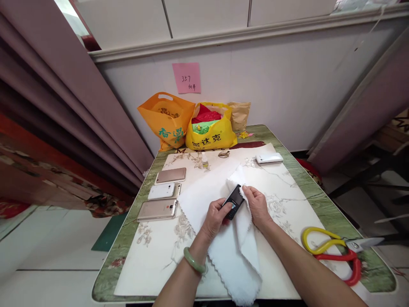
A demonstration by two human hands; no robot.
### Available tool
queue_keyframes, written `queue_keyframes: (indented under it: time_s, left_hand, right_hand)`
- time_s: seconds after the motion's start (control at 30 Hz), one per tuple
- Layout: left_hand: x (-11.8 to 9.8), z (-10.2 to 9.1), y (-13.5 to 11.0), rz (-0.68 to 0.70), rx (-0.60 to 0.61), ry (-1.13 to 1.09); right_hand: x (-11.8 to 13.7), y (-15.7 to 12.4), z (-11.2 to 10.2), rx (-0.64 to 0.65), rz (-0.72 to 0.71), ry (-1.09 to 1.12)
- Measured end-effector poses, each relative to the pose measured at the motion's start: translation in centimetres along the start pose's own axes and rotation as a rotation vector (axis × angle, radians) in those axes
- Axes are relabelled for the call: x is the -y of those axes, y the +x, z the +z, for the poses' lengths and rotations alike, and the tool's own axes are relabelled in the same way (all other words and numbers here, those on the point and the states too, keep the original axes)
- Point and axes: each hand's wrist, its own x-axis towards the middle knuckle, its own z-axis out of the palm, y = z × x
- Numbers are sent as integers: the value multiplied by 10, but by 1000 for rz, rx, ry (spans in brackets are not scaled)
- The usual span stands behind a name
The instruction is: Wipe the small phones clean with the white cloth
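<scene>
A black keypad phone (235,198) is held tilted over the middle of the table. My left hand (217,216) grips its lower left side, with the thumb lying across the keys. My right hand (255,204) pinches a fold of white cloth (234,264) against the phone's upper right edge. The cloth is spread under both hands, and one part hangs down toward the table's front edge. Part of the phone's right side is covered by the cloth. A green bangle circles my left wrist.
Several phones (156,209) lie at the left, and a white phone (269,158) rests at the far right. Scissors (338,251) with yellow and red handles lie front right. An orange bag (169,115), a yellow bag (212,136), a small bottle (205,160) and a brown pouch (239,115) stand at the back.
</scene>
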Motion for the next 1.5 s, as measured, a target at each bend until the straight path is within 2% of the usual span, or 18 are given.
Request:
queue_keyframes:
  time_s: [0.1, 0.23, 0.53, 0.73, 0.9, 1.07, 1.23, 1.43, 1.5]
  left_hand:
    - [-6, 0, 2, -44, 67, 101]
    - [-12, 2, 5, -94, 152, 114]
    - [5, 6, 7, -26, 11, 108]
    - [3, 5, 6, -42, -32, 45]
    - [5, 6, 8, -8, -129, -27]
    - [11, 5, 10, 4, -128, 44]
    - [10, 4, 10, 30, -96, 107]
    - [3, 4, 7, -8, -74, 133]
    - [2, 3, 7, -23, -51, 119]
  right_hand:
    - [0, 0, 1, -12, -8, -5]
    - [1, 0, 2, -17, 0, -12]
    - [5, -2, 2, 31, 12, 25]
    - [2, -3, 3, 20, -57, -31]
    - [-6, -3, 1, 43, -60, -69]
    - [-6, -3, -1, 90, -89, -72]
    - [-4, 0, -2, 128, -33, -16]
    - [-10, 3, -1, 42, 14, 34]
    - [-10, 3, -1, 57, 21, 34]
